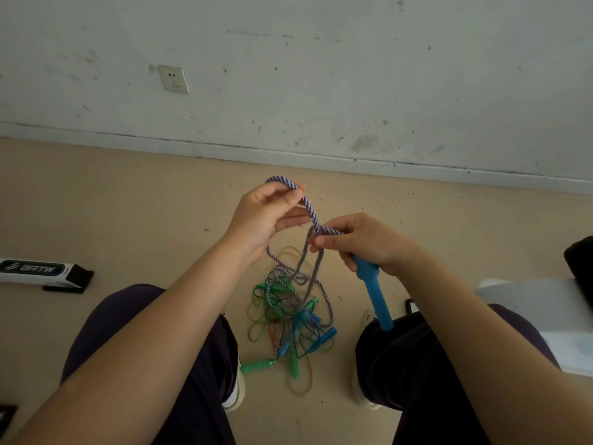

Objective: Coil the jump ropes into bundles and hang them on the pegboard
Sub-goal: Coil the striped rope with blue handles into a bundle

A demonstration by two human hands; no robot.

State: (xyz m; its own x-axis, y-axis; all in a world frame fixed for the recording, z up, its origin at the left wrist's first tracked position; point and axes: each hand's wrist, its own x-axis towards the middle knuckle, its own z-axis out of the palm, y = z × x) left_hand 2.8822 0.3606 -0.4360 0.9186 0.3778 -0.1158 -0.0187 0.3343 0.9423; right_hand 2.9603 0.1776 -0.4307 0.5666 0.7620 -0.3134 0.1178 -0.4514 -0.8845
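The striped rope (310,213) is held above the floor (128,203), its first loop pinched in the left hand (263,216), its blue handle (373,289) clenched in the right hand (365,242). Coiling seems barely begun; the tangled pile (288,319) lies untouched, no pegboard is seen.

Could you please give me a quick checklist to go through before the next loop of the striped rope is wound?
1. Right hand grips the blue plastic handle of the purple-and-white braided jump rope: ok.
2. Left hand pinches a raised loop of the rope: ok.
3. Rope runs between both hands without slipping off: ok.
4. Trailing rope free of the tangled pile of green, blue and orange ropes on the floor: not ok, it drops into the pile.
5. Second handle of this rope located: cannot tell.
6. Pegboard within reach: cannot tell, none in view.
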